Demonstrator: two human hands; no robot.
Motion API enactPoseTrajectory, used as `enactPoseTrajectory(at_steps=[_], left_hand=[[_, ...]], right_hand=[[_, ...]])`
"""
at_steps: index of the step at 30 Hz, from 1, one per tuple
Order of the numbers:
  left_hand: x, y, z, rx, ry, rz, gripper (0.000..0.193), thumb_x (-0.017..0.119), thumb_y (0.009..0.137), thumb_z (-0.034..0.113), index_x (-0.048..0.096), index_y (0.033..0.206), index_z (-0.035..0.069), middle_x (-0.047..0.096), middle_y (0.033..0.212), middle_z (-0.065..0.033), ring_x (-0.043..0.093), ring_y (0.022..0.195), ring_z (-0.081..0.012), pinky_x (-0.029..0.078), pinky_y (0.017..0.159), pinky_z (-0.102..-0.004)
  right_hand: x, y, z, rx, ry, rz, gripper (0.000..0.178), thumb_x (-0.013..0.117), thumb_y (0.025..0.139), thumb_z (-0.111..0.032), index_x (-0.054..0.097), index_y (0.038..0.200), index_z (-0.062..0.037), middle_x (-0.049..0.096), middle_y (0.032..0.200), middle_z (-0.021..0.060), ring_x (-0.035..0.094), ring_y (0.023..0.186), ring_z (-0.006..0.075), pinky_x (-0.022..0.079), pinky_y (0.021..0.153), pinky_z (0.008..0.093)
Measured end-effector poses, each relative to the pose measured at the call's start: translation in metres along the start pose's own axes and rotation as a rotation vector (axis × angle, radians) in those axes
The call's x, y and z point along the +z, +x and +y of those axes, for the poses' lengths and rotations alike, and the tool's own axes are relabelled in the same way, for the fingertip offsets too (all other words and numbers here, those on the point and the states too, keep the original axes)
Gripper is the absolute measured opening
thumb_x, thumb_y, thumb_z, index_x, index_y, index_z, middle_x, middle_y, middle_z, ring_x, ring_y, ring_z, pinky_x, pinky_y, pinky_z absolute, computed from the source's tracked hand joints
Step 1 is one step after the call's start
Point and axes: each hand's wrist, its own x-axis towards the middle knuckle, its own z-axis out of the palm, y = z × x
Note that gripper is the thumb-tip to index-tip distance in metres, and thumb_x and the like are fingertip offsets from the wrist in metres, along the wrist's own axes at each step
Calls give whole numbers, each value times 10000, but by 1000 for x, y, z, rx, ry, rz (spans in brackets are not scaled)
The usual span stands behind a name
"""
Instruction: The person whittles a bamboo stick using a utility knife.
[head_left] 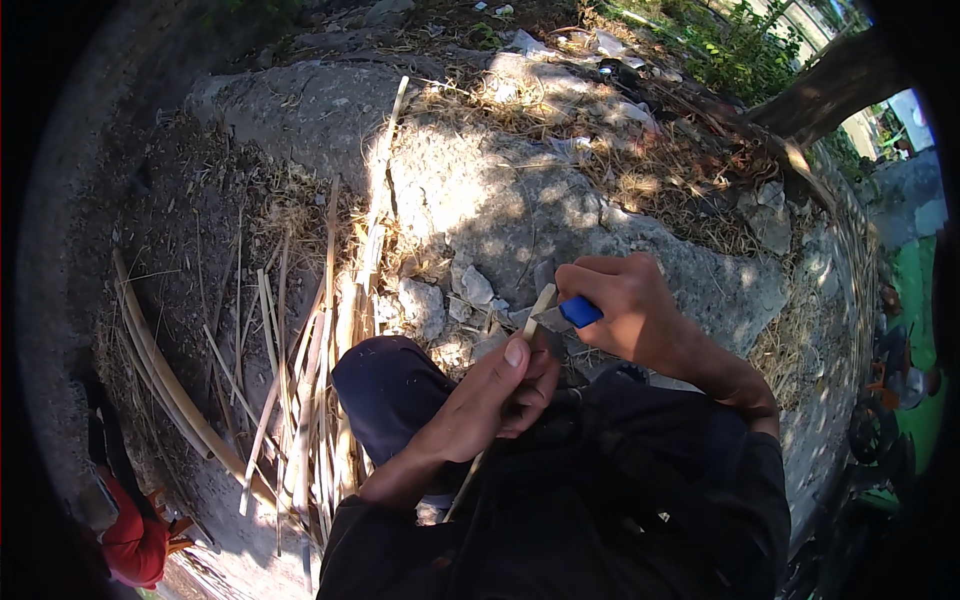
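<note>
My left hand [485, 395] is closed around a thin pale bamboo strip [541, 302], thumb along its side. The strip's upper end sticks out above the fingers, and its lower part runs down past my wrist toward my lap. In my closed right hand [635, 310] is a knife with a blue handle [581, 312]. Its short metal blade lies against or just beside the strip's upper end; I cannot tell whether it is cutting in. Both hands are close together above my knees.
Several split bamboo strips [303, 420] lie in a loose pile left of my knee [390, 385]. A large rock slab [540, 200] and broken stones [424, 305] are ahead. A tree trunk [830, 90] leans at far right. A person in red [135, 540] is at lower left.
</note>
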Motion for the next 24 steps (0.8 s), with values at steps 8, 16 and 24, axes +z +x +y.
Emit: enactPoseTrajectory(at_steps=[8,16,24], left_hand=[[14,6,-17,343,346,183,362,333,1156,342,465,1107,8,445,707,-28,379,536,-118,316,520,-313],[18,8,-21,294,586,404,224,399,1137,194,461,1120,-20,476,647,-90,445,537,-184,350,532,-383],[29,0,-20,351,621,191,259,388,1141,209,458,1074,-31,483,659,-99,472,543,-186,362,542,-408]], right_hand=[[10,-2,5,-5,-131,2,364,846,706,-146,633,999,-113,634,810,54,678,686,300,524,570,430],[28,2,15,52,-249,161,293,837,688,-73,583,828,-107,547,730,41,616,573,277,463,484,415],[43,8,96,274,-490,140,113,749,810,-88,640,816,-58,611,672,107,643,609,347,508,541,463]])
